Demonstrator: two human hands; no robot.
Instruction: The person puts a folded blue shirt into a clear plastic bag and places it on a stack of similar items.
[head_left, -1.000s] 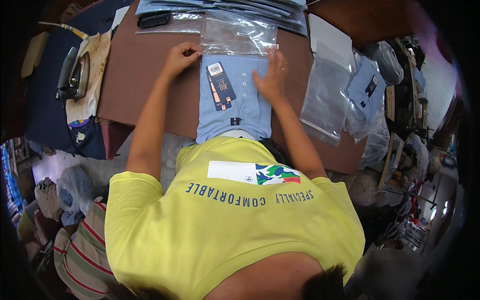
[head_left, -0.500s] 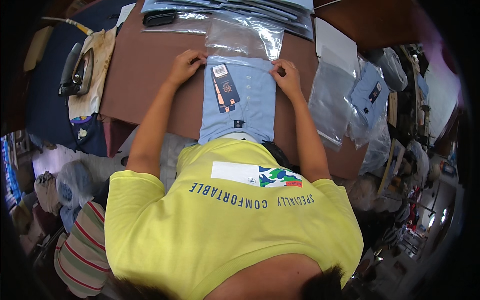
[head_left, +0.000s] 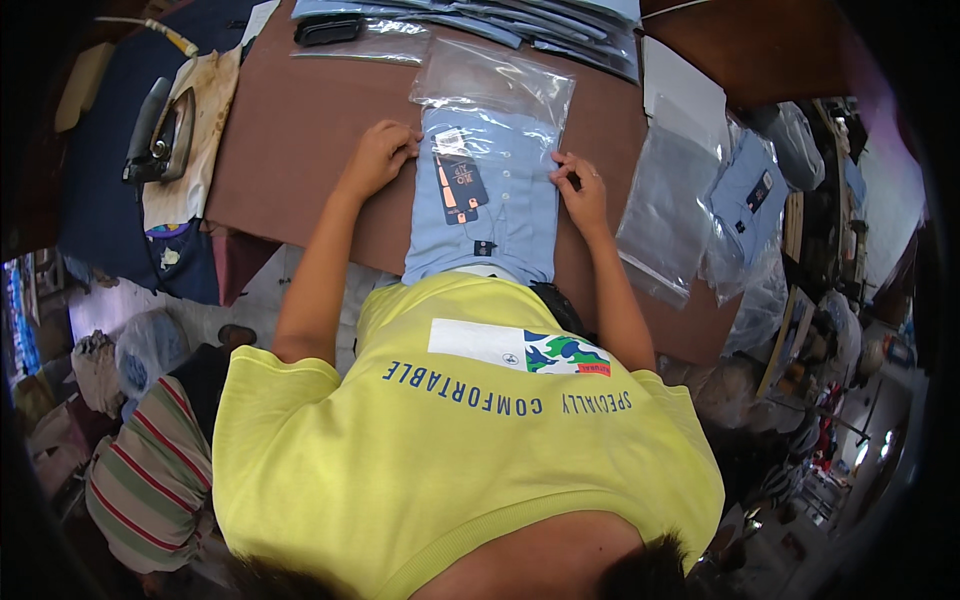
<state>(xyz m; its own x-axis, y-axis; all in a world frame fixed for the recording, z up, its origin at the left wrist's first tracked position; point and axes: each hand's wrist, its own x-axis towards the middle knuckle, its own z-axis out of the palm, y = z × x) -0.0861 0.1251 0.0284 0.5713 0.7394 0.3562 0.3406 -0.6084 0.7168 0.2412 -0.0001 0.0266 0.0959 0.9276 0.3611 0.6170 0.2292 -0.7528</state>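
Note:
A folded light blue shirt (head_left: 530,230) lies flat before me, its near end against my front. Over its far part reaches a clear plastic bag (head_left: 490,75), whose far end lies flat and unfilled beyond the shirt. A dark hang tag (head_left: 462,185) with orange marks rests on the shirt, and a small dark label sits near the collar. My left hand (head_left: 385,158) pinches the bag's edge at the shirt's left side. On the right side my right hand (head_left: 581,187) is closed in a pinch on the bag's other edge. The fingertips partly hide the bag's rim.
Stacked bagged shirts (head_left: 570,25) lie at the table's far edge, near a black object (head_left: 328,31). An iron (head_left: 165,135) stands on a stained cloth at the left. Empty clear bags (head_left: 665,190) and a bagged blue shirt (head_left: 745,195) lie at the right. A person in a striped garment (head_left: 150,470) is at lower left.
Both hands have moved nearer to me along the shirt's sides. The bag has come with them and now covers more of the shirt and the tag's far end.

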